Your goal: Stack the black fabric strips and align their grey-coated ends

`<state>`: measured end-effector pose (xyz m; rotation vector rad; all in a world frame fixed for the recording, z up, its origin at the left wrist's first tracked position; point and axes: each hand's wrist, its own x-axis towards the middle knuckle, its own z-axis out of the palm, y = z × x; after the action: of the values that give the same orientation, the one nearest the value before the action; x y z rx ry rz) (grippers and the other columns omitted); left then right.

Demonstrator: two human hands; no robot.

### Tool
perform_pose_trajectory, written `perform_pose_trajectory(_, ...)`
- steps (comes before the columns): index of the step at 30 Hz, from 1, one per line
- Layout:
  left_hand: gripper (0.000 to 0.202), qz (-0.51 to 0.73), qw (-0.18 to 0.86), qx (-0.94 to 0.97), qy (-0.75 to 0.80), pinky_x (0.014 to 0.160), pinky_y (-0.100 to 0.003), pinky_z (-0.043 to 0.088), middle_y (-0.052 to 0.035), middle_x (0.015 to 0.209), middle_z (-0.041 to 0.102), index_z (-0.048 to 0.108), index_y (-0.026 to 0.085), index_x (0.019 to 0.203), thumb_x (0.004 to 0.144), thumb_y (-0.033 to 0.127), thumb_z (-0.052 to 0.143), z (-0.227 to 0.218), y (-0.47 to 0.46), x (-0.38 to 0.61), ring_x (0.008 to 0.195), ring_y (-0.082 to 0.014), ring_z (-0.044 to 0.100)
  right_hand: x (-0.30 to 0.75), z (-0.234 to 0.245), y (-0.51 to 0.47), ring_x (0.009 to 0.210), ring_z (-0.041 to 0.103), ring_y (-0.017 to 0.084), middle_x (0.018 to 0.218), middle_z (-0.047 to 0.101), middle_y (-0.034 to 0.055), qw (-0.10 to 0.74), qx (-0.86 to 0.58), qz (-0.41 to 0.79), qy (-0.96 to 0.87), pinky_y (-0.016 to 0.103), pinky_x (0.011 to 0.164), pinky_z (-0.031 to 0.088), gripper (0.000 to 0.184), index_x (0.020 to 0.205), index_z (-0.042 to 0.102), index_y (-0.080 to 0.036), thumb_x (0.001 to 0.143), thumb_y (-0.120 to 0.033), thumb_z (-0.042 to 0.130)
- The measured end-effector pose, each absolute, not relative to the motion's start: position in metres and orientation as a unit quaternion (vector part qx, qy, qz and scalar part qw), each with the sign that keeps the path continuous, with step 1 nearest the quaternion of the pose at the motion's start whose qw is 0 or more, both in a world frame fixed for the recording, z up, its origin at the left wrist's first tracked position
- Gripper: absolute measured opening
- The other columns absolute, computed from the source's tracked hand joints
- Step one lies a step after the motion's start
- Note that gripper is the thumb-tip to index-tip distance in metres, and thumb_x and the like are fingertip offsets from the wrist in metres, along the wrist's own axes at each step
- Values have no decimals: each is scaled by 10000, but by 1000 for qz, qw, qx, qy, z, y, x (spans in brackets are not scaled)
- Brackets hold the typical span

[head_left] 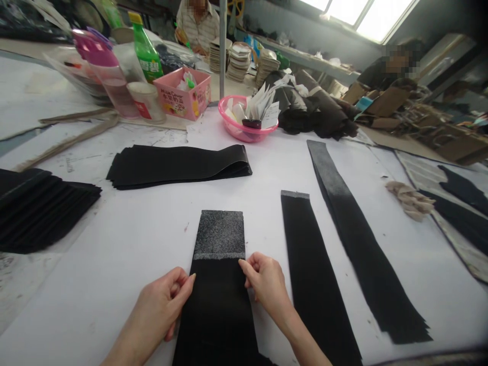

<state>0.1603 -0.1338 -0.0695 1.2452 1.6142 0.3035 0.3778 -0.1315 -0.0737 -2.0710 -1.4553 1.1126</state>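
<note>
A black fabric strip (219, 305) lies lengthwise on the white table (133, 234) in front of me, its far end folded back so a grey speckled underside (220, 233) shows. My left hand (162, 305) rests at the strip's left edge, fingers curled, thumb touching the fabric. My right hand (265, 282) pinches the strip's right edge just below the fold line. Two more black strips lie to the right, one short (312, 284) and one long (362, 239).
A stack of black strips (179, 165) lies beyond, another fanned stack (38, 208) at the left edge. A pink bowl of paper tags (247, 122), pink box (185, 94), green bottle (147, 51) and cups stand at the back. Beige cloth (409, 201) lies right. Two people sit beyond.
</note>
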Motion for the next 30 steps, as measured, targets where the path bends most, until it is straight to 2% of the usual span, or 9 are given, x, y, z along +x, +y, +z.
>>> perform_pose_trajectory(25, 371, 111, 471, 557, 675, 333, -183, 281, 107, 381, 414, 391, 223, 650, 911, 485, 361, -76, -134, 158, 257, -97, 434, 377, -72, -129, 397, 533, 92, 520, 639, -49, 163, -740, 389, -525, 195, 444, 303, 327, 643, 533, -209, 904, -405, 504)
perform_pose_trajectory(27, 359, 87, 437, 581, 681, 360, -187, 270, 96, 415, 442, 385, 222, 657, 928, 454, 346, -74, -135, 158, 288, -94, 449, 378, -73, -129, 386, 530, 88, 520, 641, -53, 163, -741, 387, -524, 193, 445, 308, 322, 652, 540, -210, 905, -406, 504)
perform_pose_trajectory(30, 291, 19, 278, 667, 690, 432, -208, 253, 66, 489, 512, 431, 221, 706, 938, 389, 384, -70, -138, 161, 405, -114, 523, 378, -73, -128, 361, 520, 81, 519, 645, -62, 161, -742, 392, -520, 190, 447, 317, 315, 661, 549, -212, 905, -407, 508)
